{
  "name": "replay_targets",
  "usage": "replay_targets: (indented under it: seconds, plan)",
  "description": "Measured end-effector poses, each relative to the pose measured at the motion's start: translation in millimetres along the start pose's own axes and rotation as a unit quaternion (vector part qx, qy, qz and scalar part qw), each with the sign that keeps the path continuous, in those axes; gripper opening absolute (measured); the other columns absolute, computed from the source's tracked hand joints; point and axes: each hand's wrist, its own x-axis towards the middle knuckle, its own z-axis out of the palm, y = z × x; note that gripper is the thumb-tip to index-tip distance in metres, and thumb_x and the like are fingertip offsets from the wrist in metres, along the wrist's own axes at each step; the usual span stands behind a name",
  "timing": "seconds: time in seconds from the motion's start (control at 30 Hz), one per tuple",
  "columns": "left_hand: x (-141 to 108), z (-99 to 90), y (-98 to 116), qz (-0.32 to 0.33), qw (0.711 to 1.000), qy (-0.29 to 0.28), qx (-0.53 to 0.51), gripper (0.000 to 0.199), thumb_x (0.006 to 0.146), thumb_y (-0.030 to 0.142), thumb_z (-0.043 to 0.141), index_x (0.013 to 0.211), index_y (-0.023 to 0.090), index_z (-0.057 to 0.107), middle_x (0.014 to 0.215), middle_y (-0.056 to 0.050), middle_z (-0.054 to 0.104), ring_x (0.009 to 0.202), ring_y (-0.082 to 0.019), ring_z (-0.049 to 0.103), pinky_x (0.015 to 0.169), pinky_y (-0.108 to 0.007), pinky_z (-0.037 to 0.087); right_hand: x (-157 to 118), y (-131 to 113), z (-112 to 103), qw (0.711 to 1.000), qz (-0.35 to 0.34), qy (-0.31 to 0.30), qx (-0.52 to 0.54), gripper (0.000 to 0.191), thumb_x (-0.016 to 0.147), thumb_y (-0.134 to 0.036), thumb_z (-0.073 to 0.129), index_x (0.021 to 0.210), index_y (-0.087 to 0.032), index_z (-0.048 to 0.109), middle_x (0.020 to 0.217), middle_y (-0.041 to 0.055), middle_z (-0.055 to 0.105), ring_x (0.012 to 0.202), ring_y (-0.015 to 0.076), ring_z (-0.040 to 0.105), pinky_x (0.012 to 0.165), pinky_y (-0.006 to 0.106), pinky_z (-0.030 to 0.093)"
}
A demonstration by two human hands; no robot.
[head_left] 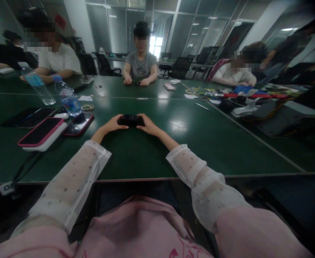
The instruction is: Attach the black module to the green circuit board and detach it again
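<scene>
A black phone [130, 120] is held sideways between my two hands, just over the green table [136, 154]. My left hand [113, 124] grips its left end, thumb along the near edge. At the right end, my right hand [149, 125] is closed on it the same way. The fingers behind the phone are mostly hidden. Faint marks show on its dark upper face, too small to read. Sheer dotted white sleeves cover both forearms.
To the left lie a pink-edged phone [43, 132], a red-edged phone [79, 124] and water bottles [67, 96]. A tape roll [87, 107] is behind them. At right are a pen [202, 106], tangled cables [203, 92] and a grey metal case [289, 116]. Several people sit around the table.
</scene>
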Motion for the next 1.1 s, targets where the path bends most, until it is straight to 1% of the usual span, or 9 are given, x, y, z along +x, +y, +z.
replay_targets:
  seconds: [0.1,0.23,0.33,0.47,0.6,0.7,0.8,0.97,1.1]
  plan:
    - [1,-0.7,-2,-0.003,1.000,-0.006,0.022,0.079,0.063,0.048,0.084,0.129,0.015,0.056,0.130,-0.014,0.062,0.121,-0.032,0.058,0.106,-0.048,0.043,0,3,2,1.000,0.004,0.004,0.003,0.061,0.076,-0.023,0.072,0.131,-0.019,0.046,0.131,0.0142,0.056,0.124,0.0307,0.054,0.107,0.052,0.041]
    - [2,-1.0,-5,-0.003,0.998,0.010,0.066,0.077,0.064,0.051,0.082,0.128,0.015,0.056,0.129,-0.014,0.063,0.120,-0.032,0.059,0.106,-0.049,0.043,-1,3,3,1.000,0.002,0.012,0.005,0.062,0.077,-0.023,0.071,0.132,-0.018,0.044,0.132,0.0152,0.055,0.125,0.0309,0.053,0.106,0.050,0.041]
    - [3,-0.8,-8,0.001,0.997,0.007,0.071,0.076,0.065,0.052,0.081,0.127,0.016,0.057,0.126,-0.013,0.064,0.118,-0.032,0.060,0.104,-0.047,0.044,-2,3,3,1.000,0.004,0.011,0.003,0.061,0.077,-0.023,0.071,0.132,-0.019,0.044,0.132,0.0140,0.055,0.124,0.0305,0.053,0.105,0.051,0.042]
    - [5,-0.7,-11,0.005,0.997,0.010,0.079,0.076,0.065,0.054,0.080,0.128,0.017,0.056,0.126,-0.012,0.064,0.117,-0.032,0.060,0.104,-0.049,0.044,-3,3,3,1.000,0.011,0.011,0.004,0.062,0.078,-0.023,0.070,0.133,-0.020,0.043,0.133,0.0143,0.054,0.125,0.0310,0.053,0.104,0.053,0.042]
    - [2,-1.3,-3,0.000,0.996,0.011,0.086,0.071,0.067,0.055,0.079,0.124,0.018,0.059,0.124,-0.012,0.065,0.116,-0.032,0.060,0.103,-0.049,0.044,-3,2,4,1.000,0.012,0.010,0.008,0.061,0.080,-0.025,0.069,0.134,-0.022,0.042,0.133,0.0136,0.054,0.126,0.0306,0.052,0.104,0.053,0.042]
    - [-3,-1.6,8,-0.011,0.997,0.009,0.080,0.062,0.073,0.057,0.073,0.119,0.017,0.063,0.121,-0.012,0.066,0.114,-0.032,0.061,0.101,-0.049,0.046,-3,-1,3,1.000,0.012,0.011,0.000,0.061,0.079,-0.024,0.070,0.134,-0.021,0.043,0.132,0.0141,0.055,0.124,0.0307,0.053,0.105,0.053,0.041]
    - [-6,-1.6,15,-0.014,0.997,0.017,0.071,0.061,0.074,0.057,0.072,0.121,0.018,0.063,0.122,-0.012,0.066,0.115,-0.032,0.061,0.102,-0.047,0.046,-3,-4,2,1.000,0.020,0.007,-0.006,0.061,0.078,-0.024,0.070,0.133,-0.022,0.043,0.132,0.0140,0.055,0.124,0.0312,0.054,0.105,0.054,0.041]
    - [-7,-1.6,16,-0.022,0.998,0.010,0.066,0.063,0.073,0.056,0.074,0.122,0.018,0.062,0.124,-0.012,0.066,0.116,-0.032,0.061,0.103,-0.049,0.045,-4,-7,1,1.000,0.028,0.003,-0.001,0.062,0.079,-0.023,0.069,0.134,-0.024,0.042,0.134,0.0130,0.054,0.126,0.0318,0.052,0.105,0.056,0.041]
    - [-6,-2.0,14,-0.016,0.998,0.008,0.056,0.066,0.071,0.051,0.077,0.125,0.017,0.061,0.127,-0.013,0.064,0.117,-0.032,0.060,0.105,-0.048,0.044,-4,-6,1,1.000,0.027,0.001,0.000,0.062,0.079,-0.022,0.069,0.134,-0.023,0.041,0.134,0.0135,0.054,0.126,0.0308,0.052,0.105,0.054,0.041]
